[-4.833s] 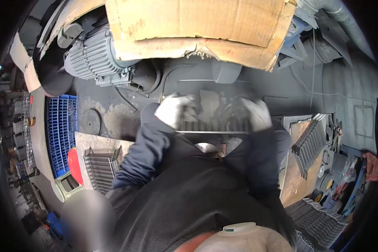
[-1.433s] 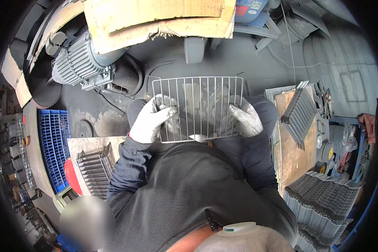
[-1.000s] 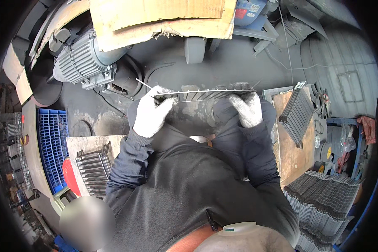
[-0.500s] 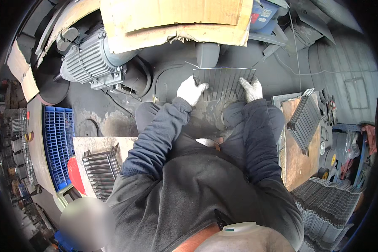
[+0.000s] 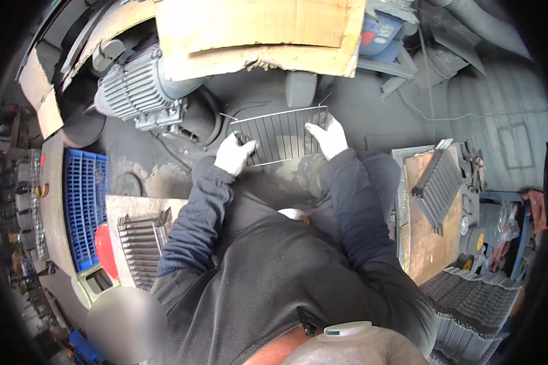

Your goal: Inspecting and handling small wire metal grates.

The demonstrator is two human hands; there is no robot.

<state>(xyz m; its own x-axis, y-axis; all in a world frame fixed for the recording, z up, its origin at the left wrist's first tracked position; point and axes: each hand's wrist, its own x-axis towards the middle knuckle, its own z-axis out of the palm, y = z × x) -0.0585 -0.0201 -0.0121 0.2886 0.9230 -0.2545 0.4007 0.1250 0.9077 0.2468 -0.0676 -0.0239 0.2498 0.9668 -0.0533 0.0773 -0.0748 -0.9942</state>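
Observation:
Between my hands is a rectangular wire rack [image 5: 280,135] with thin parallel bars, held out in front of my knees and tilted, its right end farther away. My left hand [image 5: 235,153], in a white work glove, is closed on the rack's left end with the thumb over the bars. The right hand [image 5: 327,137], gloved alike, grips the right end. Bent wire ends stick out past the rack's far corners. Dark smudges mark the gloves' fingers.
A stack of wire racks [image 5: 143,249] lies on a board at left; another stack [image 5: 438,185] rests on a board at right. Many more racks [image 5: 475,304] are piled lower right. An electric motor [image 5: 137,91], cardboard [image 5: 256,30] and a blue crate [image 5: 86,207] stand around.
Both hands have moved left with the rack. It has turned so its left end is nearer me and its right end farther away, and its face shows more fully.

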